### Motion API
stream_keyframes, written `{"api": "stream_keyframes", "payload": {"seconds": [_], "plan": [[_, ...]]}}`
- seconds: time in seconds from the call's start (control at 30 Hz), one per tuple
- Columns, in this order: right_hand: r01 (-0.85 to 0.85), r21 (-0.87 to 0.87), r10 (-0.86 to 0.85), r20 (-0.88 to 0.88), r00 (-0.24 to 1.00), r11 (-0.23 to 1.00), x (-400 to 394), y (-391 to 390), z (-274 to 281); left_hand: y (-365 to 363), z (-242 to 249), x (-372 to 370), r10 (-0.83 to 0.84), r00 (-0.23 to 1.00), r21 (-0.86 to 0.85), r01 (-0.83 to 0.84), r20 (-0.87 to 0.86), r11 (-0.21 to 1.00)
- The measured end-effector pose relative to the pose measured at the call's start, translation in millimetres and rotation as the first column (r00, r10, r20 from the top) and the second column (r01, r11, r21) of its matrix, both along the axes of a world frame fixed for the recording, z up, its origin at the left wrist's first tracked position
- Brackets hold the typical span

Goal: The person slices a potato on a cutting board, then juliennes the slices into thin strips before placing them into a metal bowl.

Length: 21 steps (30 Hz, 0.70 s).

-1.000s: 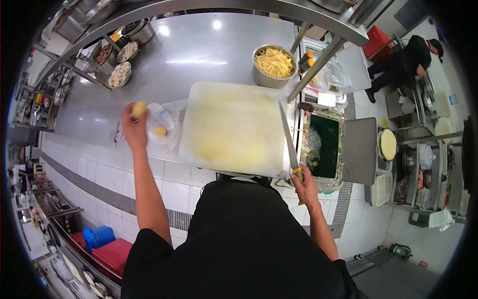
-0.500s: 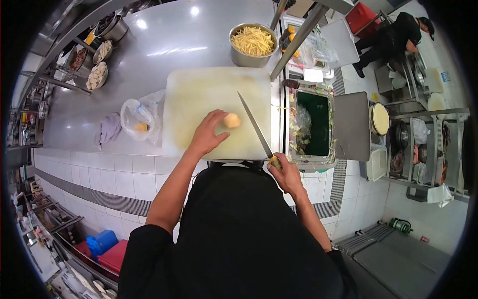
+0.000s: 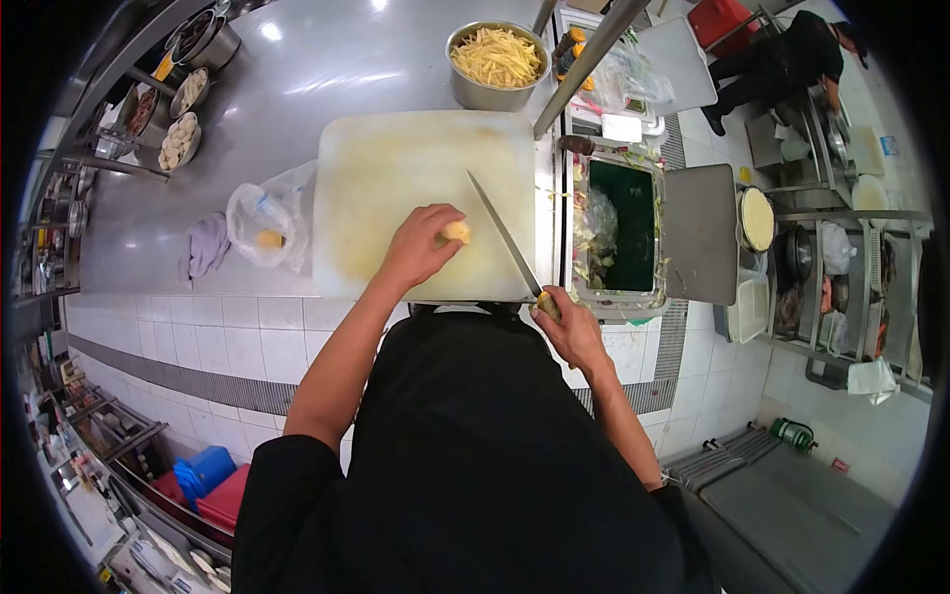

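My left hand (image 3: 424, 241) has its fingers and thumb closed round a small peeled potato (image 3: 456, 233) over the white cutting board (image 3: 396, 158). Much of the potato is hidden by the fingers. At the board's front right edge, my right hand (image 3: 570, 327) grips the handle of a long knife (image 3: 503, 233). Its blade points away over the board, to the right of the potato and apart from it. Behind the board stands a metal pot (image 3: 495, 96) full of pale yellow strips (image 3: 497, 56). A clear plastic bag (image 3: 287, 198) with one yellowish piece (image 3: 269, 239) lies left of the board.
A purple cloth (image 3: 207, 247) lies on the steel counter (image 3: 297, 79). Bowls of pale pieces (image 3: 180, 144) stand at the back left. Right of the board are a metal post (image 3: 594, 69) and an open bin (image 3: 620, 238). A co-worker (image 3: 787, 59) bends over at the far right.
My left hand has closed round the potato, which lay beside its open fingers before. The knife stays in my right hand at nearly the same angle. The view has shifted slightly.
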State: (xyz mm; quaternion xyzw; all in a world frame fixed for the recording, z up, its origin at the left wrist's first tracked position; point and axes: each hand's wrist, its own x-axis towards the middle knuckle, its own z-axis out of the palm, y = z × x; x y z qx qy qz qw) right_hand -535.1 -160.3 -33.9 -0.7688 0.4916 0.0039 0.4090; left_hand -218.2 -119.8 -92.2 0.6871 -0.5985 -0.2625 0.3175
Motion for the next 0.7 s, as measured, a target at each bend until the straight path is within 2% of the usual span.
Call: {"api": "stream_keyframes", "payload": {"seconds": [0.03, 0.17, 0.23, 0.33, 0.43, 0.57, 0.63, 0.7], "plan": [[0.001, 0.013, -0.001, 0.006, 1.000, 1.000, 0, -1, 4, 7, -1, 0, 0.004, 1.000, -0.077, -0.004, -0.004, 0.997], [-0.002, 0.014, 0.001, 0.066, 0.998, 1.000, -1, -2, 7, 28, -5, -2, 0.080, 0.997, -0.132, -0.081, -0.008, 0.988], [-0.008, -0.008, 0.009, 0.093, 0.996, 1.000, -1, -2, 2, 31, -5, -5, 0.203, 0.948, -0.060, -0.224, -0.246, 0.973], [-0.031, -0.009, 0.032, 0.088, 0.996, 0.999, 2, -2, 2, 28, -11, -8, 0.169, 0.931, -0.107, -0.214, -0.323, 0.971], [-0.065, 0.028, 0.064, 0.036, 0.997, 0.998, 9, -3, 14, 33, -6, -14, 0.116, 0.955, -0.059, -0.137, -0.273, 0.989], [-0.095, 0.030, 0.094, 0.030, 0.995, 0.995, 11, -5, 16, 41, -15, -20, 0.119, 0.962, -0.123, -0.152, -0.246, 0.981], [-0.096, 0.008, 0.096, 0.027, 0.995, 0.995, 10, -5, 7, 40, -8, -26, 0.192, 0.956, -0.099, -0.218, -0.220, 0.971], [-0.103, -0.014, 0.103, 0.025, 0.994, 0.995, 8, -5, 4, 38, -6, -27, 0.151, 0.973, -0.097, -0.169, -0.174, 0.981]]}}
